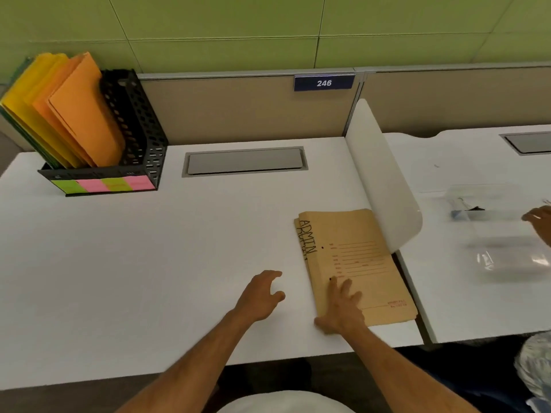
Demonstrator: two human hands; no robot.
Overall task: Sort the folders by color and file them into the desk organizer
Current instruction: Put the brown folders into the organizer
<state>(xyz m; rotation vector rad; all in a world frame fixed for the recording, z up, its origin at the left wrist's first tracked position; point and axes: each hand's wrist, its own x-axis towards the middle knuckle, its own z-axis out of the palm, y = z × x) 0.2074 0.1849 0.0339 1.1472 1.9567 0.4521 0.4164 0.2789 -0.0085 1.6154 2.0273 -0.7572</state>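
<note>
Two tan folders (360, 257) marked "ADMIN" lie stacked on the white desk (149, 263), near its right side. My right hand (341, 305) rests flat on the stack's near left corner, fingers spread. My left hand (262, 293) hovers just left of the stack, fingers loosely curved, holding nothing. At the back left stands a black perforated desk organizer (143, 135) holding green, yellow and orange folders (74, 111) in its left slots. Its rightmost slot looks unfilled. Coloured sticky notes (104, 184) line its front.
A curved white divider (384, 180) rises at the desk's right edge, overlapping the tan folders' far corner. A grey cable hatch (244, 160) sits at the back centre. Another person's hand (539, 219) and clear plastic sleeves (492, 234) are on the neighbouring desk.
</note>
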